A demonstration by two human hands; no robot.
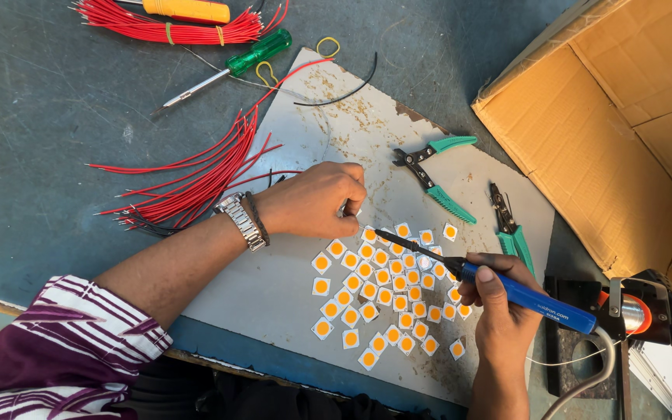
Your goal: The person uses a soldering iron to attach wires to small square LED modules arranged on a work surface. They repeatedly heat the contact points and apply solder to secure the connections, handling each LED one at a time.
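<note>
Pliers (pixel 434 176) and box (pixel 600 140) flanking chips (pixel 386 292)

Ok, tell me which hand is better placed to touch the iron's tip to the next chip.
Right. The right hand grips the blue soldering iron, its tip over the top of the square orange chips. The left hand is pinched shut beside the tip, seemingly holding something thin, and carries no iron.

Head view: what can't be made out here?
- What the left hand pinches: hidden by its curled fingers.
- Soldering iron tip contact with the square chips: too small to tell.
- Cardboard box contents: cut off by the right edge.
- Yellow-handled tool: cut off by the top edge.
</note>
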